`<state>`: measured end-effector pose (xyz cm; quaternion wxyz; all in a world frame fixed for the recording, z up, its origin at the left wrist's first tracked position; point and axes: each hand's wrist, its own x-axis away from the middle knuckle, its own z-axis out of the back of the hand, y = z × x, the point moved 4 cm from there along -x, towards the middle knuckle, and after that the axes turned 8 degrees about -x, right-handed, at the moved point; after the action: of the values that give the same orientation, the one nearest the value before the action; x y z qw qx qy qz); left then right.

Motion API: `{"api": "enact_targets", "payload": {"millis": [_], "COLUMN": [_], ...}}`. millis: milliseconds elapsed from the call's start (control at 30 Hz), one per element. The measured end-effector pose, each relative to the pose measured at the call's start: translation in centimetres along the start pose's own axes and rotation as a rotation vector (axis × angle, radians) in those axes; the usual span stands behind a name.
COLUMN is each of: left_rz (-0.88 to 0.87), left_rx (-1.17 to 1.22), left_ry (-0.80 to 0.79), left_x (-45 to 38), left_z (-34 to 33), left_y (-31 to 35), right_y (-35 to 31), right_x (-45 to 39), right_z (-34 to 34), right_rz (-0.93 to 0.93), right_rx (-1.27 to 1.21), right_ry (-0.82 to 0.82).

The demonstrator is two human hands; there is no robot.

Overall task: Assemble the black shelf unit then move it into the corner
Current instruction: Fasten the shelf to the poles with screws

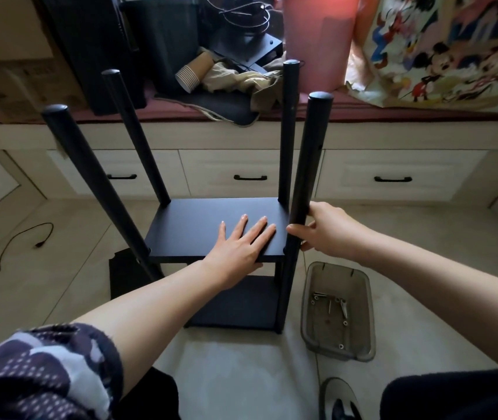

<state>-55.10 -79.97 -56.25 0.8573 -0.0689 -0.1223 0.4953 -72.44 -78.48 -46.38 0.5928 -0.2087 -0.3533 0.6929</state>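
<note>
The black shelf unit stands upright on the floor in front of me. Its upper board (196, 225) and a lower board (241, 301) sit between several round black posts that rise well above the upper board. My left hand (241, 244) lies flat, fingers straight, on the upper board near its front right corner. My right hand (323, 228) grips the front right post (308, 165) just above the board, thumb on the near side.
A grey plastic tray (362, 334) holding several screws sits on the floor right of the unit. A flat black panel (123, 277) lies behind the unit's left side. A cream drawer bench (241, 168) with clutter runs across the back. A cable (14, 247) trails at left.
</note>
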Motion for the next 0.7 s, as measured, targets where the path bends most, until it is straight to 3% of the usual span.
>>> {"api": "enact_targets", "payload": {"millis": [467, 700], "left_rz": [0.037, 0.258], "left_rx": [-0.031, 0.087], "left_ry": [0.025, 0.174], "left_x": [0.4, 0.5], "left_z": [0.3, -0.3], "left_y": [0.4, 3.3], "right_y": [0.0, 0.3], "right_x": [-0.4, -0.3], "right_z": [-0.2, 0.1], "right_rz": [0.106, 0.159], "right_rx": [-0.018, -0.015], "right_ry": [0.036, 0.022]}}
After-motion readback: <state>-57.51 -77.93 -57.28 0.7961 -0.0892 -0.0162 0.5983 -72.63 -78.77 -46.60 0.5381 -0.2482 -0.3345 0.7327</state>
